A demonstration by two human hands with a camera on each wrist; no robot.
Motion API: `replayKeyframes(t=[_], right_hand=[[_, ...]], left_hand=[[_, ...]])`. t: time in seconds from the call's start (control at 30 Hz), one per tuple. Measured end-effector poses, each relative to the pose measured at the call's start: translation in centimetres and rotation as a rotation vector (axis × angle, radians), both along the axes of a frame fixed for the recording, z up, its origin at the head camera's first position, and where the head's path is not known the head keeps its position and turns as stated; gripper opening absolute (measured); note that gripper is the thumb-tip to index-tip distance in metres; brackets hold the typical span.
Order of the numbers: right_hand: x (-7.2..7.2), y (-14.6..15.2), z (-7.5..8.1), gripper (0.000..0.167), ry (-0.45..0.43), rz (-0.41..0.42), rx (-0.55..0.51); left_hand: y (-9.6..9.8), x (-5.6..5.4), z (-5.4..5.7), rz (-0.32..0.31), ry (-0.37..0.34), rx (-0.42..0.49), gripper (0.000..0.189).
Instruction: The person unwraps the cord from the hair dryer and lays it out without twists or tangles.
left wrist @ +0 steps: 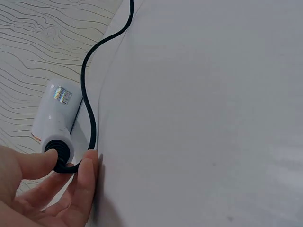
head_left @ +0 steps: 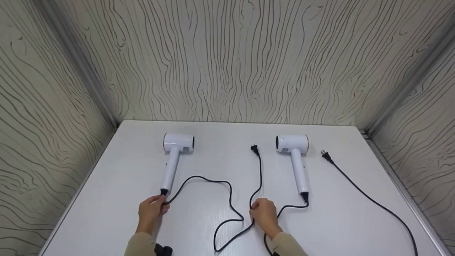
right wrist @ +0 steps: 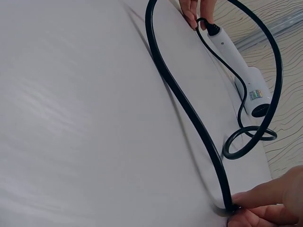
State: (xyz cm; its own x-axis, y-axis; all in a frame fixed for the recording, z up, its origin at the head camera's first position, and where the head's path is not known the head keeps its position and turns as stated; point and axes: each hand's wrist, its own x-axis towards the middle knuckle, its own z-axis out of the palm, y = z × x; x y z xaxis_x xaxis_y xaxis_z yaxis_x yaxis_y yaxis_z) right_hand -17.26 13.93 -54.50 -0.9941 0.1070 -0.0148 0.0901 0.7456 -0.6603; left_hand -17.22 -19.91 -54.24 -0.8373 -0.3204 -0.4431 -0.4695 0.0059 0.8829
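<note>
A white hair dryer [head_left: 172, 167] lies on the left of the white table, its barrel toward the back. My left hand [head_left: 151, 210] pinches the black cord sleeve [left wrist: 61, 150] at the handle's lower end, thumb on one side and fingers on the other. From there the black cord [head_left: 230, 193] winds across the table to my right hand [head_left: 265, 213], which pinches it between thumb and fingertips. Past that hand the cord runs back to a two-pin plug [head_left: 255, 149]. In the right wrist view, the cord [right wrist: 182, 97] rises in a loop.
A second white hair dryer [head_left: 299, 170] lies right of centre. Its cord [head_left: 293, 206] passes by my right wrist and leaves the bottom edge. Another plug [head_left: 327, 156] lies at the right, its cord [head_left: 376, 202] curving toward the front. Patterned walls [head_left: 227, 64] stand behind and at both sides.
</note>
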Motion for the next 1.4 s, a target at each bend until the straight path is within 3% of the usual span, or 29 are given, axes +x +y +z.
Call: replayKeyframes(t=[0.17, 0.3, 0.63, 0.87, 1.13, 1.27, 1.4], right_hand=[[-0.3, 0.2, 0.0, 0.008, -0.003, -0.022, -0.015], [-0.6, 0.2, 0.0, 0.007, -0.005, -0.039, -0.021], [-0.4, 0.8, 0.4, 0.004, 0.051, -0.037, -0.012], [0.5, 2.1, 1.5, 0.006, 0.097, -0.001, -0.061], [2.2, 6.8, 2.8, 0.008, -0.022, -0.086, -0.172], [3.0, 10.4, 3.0, 0.014, -0.104, -0.161, -0.157], [3.7, 14.3, 3.1, 0.021, -0.202, -0.220, -0.084]], left_hand=[[-0.6, 0.1, 0.0, -0.037, -0.048, -0.052, 0.042], [-1.2, 0.2, -0.1, -0.054, -0.071, -0.152, 0.038], [-1.0, 0.2, 0.1, -0.102, -0.040, -0.421, 0.037], [-1.3, 0.1, 0.2, -0.087, -0.034, -0.454, 0.034], [-1.2, 0.3, -0.4, 0.002, -0.014, -0.432, 0.035], [-1.2, 0.6, -0.4, 0.050, 0.006, -0.489, 0.037], [-1.2, 0.9, -0.3, 0.063, 0.019, -0.487, 0.035]])
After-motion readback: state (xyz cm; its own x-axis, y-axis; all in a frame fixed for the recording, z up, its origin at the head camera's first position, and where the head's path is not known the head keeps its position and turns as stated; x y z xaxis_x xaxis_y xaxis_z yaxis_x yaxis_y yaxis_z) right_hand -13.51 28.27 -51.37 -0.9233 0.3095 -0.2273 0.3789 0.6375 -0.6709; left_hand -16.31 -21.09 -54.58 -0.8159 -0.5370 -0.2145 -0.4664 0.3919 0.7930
